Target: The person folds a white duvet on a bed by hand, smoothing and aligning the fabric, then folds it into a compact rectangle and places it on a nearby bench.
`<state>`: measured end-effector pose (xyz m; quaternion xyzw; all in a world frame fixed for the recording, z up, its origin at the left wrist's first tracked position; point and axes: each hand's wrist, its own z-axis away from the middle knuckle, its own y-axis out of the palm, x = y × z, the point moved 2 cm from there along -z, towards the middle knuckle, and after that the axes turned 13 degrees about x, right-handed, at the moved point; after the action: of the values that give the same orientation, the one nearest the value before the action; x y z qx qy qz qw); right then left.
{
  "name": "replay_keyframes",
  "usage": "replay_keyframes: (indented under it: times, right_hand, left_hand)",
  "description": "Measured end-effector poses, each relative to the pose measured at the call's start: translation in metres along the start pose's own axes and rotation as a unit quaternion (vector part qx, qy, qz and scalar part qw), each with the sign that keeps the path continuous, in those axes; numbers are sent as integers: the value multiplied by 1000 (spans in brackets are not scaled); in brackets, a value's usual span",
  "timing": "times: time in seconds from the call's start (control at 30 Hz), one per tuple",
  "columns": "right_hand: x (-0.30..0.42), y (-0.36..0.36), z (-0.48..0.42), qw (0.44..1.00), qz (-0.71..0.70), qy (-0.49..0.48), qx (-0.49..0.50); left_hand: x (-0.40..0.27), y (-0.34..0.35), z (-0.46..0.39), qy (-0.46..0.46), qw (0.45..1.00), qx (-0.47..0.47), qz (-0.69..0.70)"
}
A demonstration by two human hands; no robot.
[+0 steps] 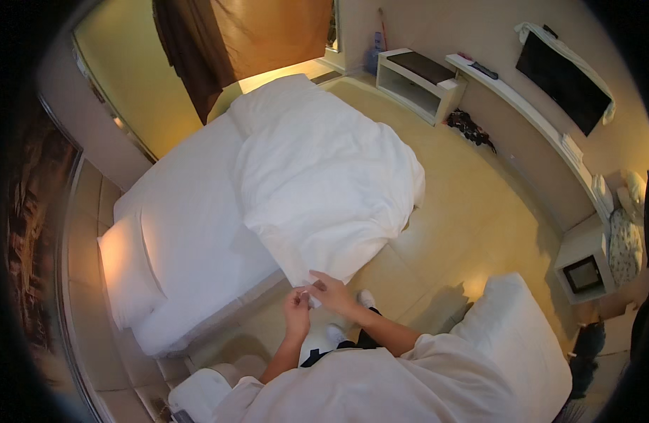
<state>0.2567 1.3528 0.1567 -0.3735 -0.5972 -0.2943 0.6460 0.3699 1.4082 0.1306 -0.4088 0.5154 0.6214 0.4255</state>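
A white duvet (324,169) lies bunched over the foot half of a bed with a white sheet (197,180). One corner of it reaches down to both hands at the bed's near side. My left hand (297,302) pinches the edge of this corner between thumb and fingers. Close beside it, my right hand (327,292) is on the same corner, its thumb and fingers around the fabric and partly hiding it. White pillows (126,264) lie at the head of the bed, on the left.
At lower right stands something bulky under white fabric (515,338). A white rounded stool or table (200,394) is at lower left. Along the right wall run a narrow shelf (536,116), a low cabinet (414,84) and a television (562,79). Brown curtains (197,47) hang behind the bed.
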Motion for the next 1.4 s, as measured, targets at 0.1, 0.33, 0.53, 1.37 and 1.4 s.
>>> replay_keyframes:
  times: [0.1, 0.33, 0.53, 1.37, 1.4]
  right_hand:
    - [-28, -13, 11, 981, -147, 4, -125]
    - [-52, -36, 31, 828, -492, 210, -167]
    - [-32, -33, -2, 714, -676, 179, -7]
    - [-178, -107, -32, 776, -456, 312, -304]
    - [-202, -121, -33, 819, -362, 317, -313]
  left_hand:
    - [-13, 3, -7, -4, 999, -2, 41]
    - [-51, 13, -5, 34, 991, 12, 132]
    - [-71, 21, -10, 21, 993, 50, 109]
    - [-53, -12, 4, -30, 996, 47, 66]
    - [-53, -8, 3, -20, 996, 52, 69]
